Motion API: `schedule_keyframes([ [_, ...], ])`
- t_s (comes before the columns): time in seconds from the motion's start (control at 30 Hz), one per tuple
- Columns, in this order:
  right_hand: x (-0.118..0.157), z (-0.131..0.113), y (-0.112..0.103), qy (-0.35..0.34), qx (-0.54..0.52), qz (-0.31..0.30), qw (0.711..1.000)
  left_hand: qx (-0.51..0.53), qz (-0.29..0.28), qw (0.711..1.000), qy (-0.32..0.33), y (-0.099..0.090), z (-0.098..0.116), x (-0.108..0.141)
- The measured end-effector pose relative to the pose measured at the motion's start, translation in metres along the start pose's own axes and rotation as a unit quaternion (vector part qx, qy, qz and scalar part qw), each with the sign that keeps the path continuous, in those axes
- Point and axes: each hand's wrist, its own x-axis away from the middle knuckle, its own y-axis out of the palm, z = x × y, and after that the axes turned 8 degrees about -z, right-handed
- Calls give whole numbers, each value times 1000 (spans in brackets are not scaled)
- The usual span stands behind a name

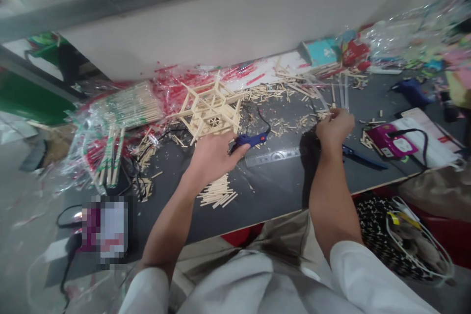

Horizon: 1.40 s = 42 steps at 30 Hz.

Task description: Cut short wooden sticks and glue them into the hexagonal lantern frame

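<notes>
My left hand (215, 157) rests, fingers apart, at the near edge of a star-shaped lattice of wooden sticks (211, 108), beside a blue glue gun (253, 141); its thumb reaches toward the gun. Under its wrist side lies a pile of short sticks (219, 191). My right hand (335, 126) has its fingers bent together near clear glue sticks (344, 91) and a small wooden stick; what lies between its fingertips is too small to make out. A clear ruler (274, 156) lies between the hands. Dark blue-handled pliers or cutters (362, 158) lie right of my right wrist.
Bundled sticks in plastic (128, 108) lie at the left. Scattered stick pieces (268, 92) line the back. A magenta box with a cord (392, 141), another blue tool (412, 92) and a teal box (324, 52) are at the right. The table's front edge (272, 218) borders my lap.
</notes>
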Motion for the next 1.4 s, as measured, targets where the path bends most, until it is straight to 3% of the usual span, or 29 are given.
schedule_keyframes([
  [0.13,7,-13,-6,124,10,107,986,-1,1,1000,9,-2,-2,1],
  [0.23,11,-38,-9,117,5,133,984,1,-8,1000,9,-2,-3,1],
  [0.33,17,-77,-9,18,-35,121,992,-8,-20,1000,3,-1,-3,0],
  [0.43,32,-120,-6,-109,-86,55,989,-4,-31,1000,0,0,-1,0],
  [0.53,54,-156,-3,-285,-127,-67,948,-2,-32,999,-5,-1,3,-1],
  [0.63,73,-176,2,-382,-122,-156,903,9,-35,999,-21,-1,5,-1],
  [0.73,79,-183,9,-420,-95,-206,879,22,-38,998,-35,0,5,-2],
  [0.83,78,-181,13,-427,-67,-218,875,22,-45,998,-38,1,4,-3],
  [0.97,75,-171,14,-372,-46,-213,902,38,-55,997,-38,-4,3,-2],
  [1.13,68,-164,9,-236,-65,-144,959,38,-64,997,-23,-28,-14,14],
  [1.4,44,-161,-4,-251,-125,-105,954,-46,-142,988,-39,-63,-58,47],
])
